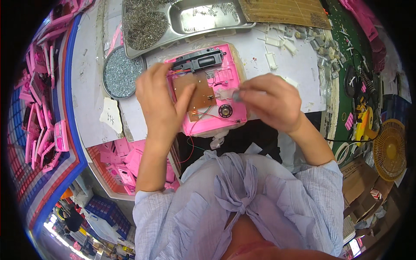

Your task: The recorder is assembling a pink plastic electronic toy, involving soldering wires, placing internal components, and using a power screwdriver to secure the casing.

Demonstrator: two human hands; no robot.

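Observation:
A pink plastic case [203, 126] lies on the table in front of me with its inside facing up. In it sit a brown circuit board [200, 93], a long black plastic mechanism [203, 62] across the far end, thin coloured wires and a round black part [225, 111] near the front right. My left hand [158, 97] grips the left side of the case, its fingers by the black mechanism and its thumb over the board. Above the case's right edge, my right hand [273, 102] pinches a small grey piece [237, 96], too blurred to make out.
Left of the case stands a round dish [123, 73] of small metal screws. Behind it, a metal tray [203, 21] holds springs. Small metal-and-white parts [323, 47] are heaped at the right, near cardboard [286, 12]. Pink cases fill a crate [123, 162] below left.

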